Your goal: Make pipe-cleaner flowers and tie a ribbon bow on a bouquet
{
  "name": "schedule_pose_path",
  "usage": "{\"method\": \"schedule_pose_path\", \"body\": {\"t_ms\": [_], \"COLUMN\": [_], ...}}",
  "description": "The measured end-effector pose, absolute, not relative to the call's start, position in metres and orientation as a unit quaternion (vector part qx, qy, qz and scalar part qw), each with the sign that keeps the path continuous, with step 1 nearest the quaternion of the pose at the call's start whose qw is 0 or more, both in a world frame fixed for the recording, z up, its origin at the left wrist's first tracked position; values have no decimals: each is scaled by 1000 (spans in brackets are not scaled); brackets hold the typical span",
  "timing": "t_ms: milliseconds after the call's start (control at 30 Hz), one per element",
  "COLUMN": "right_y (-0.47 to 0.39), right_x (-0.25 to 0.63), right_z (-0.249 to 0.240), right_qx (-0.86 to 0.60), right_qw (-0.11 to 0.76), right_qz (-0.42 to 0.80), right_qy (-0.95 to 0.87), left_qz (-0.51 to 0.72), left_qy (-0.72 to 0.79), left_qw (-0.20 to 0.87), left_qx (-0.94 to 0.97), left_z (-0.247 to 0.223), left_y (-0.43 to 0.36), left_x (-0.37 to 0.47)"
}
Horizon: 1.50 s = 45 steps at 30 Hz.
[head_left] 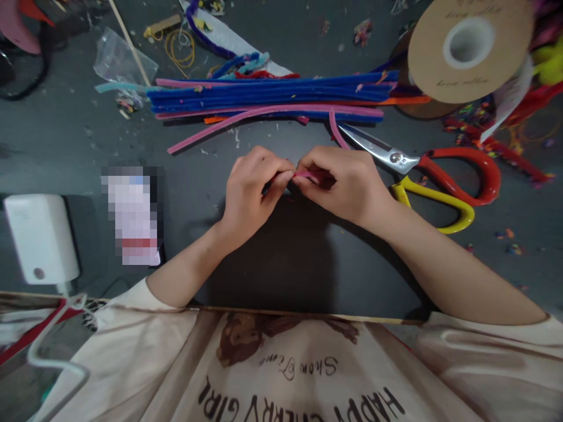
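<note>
Centrally in the frame, the left hand (pixel 253 187) and right hand (pixel 354 181) pinch a small pink strip (pixel 303 174) between their fingertips (pixel 287 175), which might slip loose because so little of it seems gripped.

You're at a handicraft workstation; home or workshop, can't tell. Evidence: flat dark grey table (pixel 189 181) under your grip. Just beyond your left hand (pixel 250 187) and right hand (pixel 349 181), a bundle of long blue and pink fuzzy pipe cleaners (pixel 272 95). Just outboard of your right hand, steel-bladed scissors with red and yellow loop handles (pixel 396 157). Farther out that side, a round tan cardboard spool with white core (pixel 470 76), plus scattered multicoloured fuzzy clippings (pixel 477 122).
</note>
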State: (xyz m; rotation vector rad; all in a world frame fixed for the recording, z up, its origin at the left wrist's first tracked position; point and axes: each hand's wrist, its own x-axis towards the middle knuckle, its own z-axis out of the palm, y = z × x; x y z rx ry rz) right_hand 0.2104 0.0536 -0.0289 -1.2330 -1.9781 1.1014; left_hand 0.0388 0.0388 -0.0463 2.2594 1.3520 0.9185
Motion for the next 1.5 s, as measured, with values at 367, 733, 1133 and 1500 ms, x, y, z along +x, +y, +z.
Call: {"method": "schedule_pose_path", "body": {"t_ms": [367, 733, 1133, 1500], "right_y": [63, 66, 64, 61], "right_x": [217, 222, 220, 217], "right_z": [-30, -32, -29, -23], "right_qx": [-444, -408, -426, -476], "right_qw": [240, 220, 196, 171], "right_qz": [596, 633, 619, 520], "right_qy": [-625, -621, -630, -689], "left_qz": [349, 362, 329, 317], "left_qy": [457, 419, 440, 457], "left_qw": [217, 269, 203, 189], "left_qx": [789, 788, 810, 810], "left_z": [-44, -44, -45, -47], "left_y": [40, 41, 40, 38], "left_x": [38, 41, 40, 41]}}
